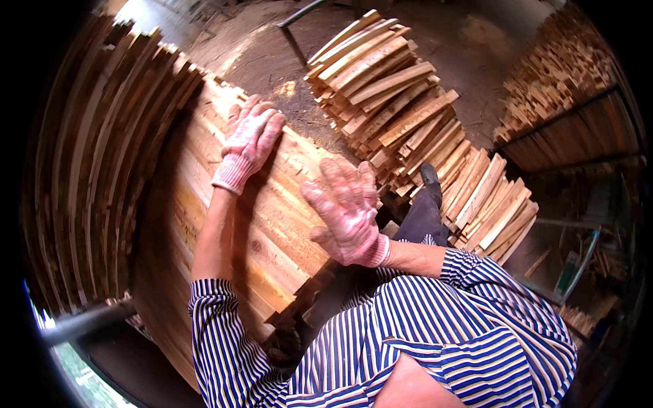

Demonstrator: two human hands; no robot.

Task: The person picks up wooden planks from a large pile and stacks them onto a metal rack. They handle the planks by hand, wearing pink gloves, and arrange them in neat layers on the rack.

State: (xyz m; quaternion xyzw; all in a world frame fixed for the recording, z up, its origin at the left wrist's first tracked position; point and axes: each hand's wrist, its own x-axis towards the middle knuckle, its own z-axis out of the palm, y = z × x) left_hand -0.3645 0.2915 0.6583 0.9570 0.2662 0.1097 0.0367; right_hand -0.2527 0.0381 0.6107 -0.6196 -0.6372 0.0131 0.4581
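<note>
Both of my hands wear pinkish-white work gloves. My left hand (253,136) lies with its fingers stretched out on the far part of a layer of wooden strips (272,231) set side by side. My right hand (348,214) is at the right edge of this layer, fingers spread and nothing in them. Whether its palm touches the wood I cannot tell. The strips are light brown, with some knots and rough darker patches. Their near ends are uneven.
A tall stack of wooden strips (95,163) rises along the left. To the right, a long pile of loose wood pieces (401,102) runs past my leg. Another heap (554,71) stands far right above a dark metal rail (561,117). A bent metal bar (299,20) sticks up at the back.
</note>
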